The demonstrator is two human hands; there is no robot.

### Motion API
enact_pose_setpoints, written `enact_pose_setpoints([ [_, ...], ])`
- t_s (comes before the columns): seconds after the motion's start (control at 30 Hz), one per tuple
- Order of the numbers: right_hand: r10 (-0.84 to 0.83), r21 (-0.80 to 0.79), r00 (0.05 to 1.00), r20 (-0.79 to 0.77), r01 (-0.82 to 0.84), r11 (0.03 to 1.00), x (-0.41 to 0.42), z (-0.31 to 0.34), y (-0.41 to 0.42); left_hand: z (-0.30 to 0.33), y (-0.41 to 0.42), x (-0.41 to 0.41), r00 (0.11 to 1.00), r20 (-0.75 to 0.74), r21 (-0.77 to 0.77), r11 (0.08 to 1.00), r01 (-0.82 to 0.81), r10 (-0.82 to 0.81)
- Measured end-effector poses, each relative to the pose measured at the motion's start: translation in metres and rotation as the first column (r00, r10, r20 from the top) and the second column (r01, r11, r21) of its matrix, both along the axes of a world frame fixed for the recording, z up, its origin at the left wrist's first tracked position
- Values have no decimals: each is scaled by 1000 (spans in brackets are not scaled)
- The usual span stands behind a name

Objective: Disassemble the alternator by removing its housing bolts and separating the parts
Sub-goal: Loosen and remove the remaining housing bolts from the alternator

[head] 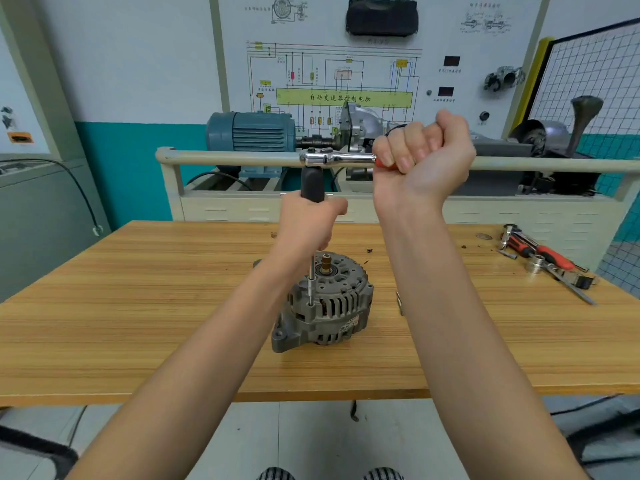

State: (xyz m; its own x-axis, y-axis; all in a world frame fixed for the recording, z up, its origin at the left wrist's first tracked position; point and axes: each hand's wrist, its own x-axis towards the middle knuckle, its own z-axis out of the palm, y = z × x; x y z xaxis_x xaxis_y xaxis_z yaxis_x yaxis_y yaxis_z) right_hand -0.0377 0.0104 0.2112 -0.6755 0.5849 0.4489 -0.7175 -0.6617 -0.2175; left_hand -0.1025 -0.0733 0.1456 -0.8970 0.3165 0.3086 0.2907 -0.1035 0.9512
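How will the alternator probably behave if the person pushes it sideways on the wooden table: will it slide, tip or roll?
The alternator looks like solid cast metal, so it is probably heavy for its size and resists a light push. It sits on a broad base on the table, so tipping seems unlikely. Its mounting ears would likely stop any rolling; on the smooth wood it may slide instead.

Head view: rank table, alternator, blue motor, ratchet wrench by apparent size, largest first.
1. Table, by far the largest.
2. Alternator and blue motor look about alike; the motor sits farther back, so no ranking between them.
3. Ratchet wrench, held in the right hand; its handle is partly hidden in the fist.
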Motion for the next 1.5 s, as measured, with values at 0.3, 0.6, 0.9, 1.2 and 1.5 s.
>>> enact_pose_setpoints([
  [0.3,382,-168,922,62,-367,915,-24,4,22,8,-21,-8,861,10,-120,854,506,-509],
  [0.6,14,17,1000,-4,-14,1000,-8,0,0,2,-8,-7,991,30,-33,991,129,-128],
  [0.9,305,-188,951,50,-291,938,-20,1,17,4,-15,-7,908,-16,5,908,419,-418],
  [1.2,34,-6,999,28,-34,999,-6,3,0,1,-6,-5,997,-3,-4,997,80,-80],
  [1.5,359,-206,932,42,-344,916,-23,1,22,7,-16,-6,914,7,-59,912,405,-406],
])
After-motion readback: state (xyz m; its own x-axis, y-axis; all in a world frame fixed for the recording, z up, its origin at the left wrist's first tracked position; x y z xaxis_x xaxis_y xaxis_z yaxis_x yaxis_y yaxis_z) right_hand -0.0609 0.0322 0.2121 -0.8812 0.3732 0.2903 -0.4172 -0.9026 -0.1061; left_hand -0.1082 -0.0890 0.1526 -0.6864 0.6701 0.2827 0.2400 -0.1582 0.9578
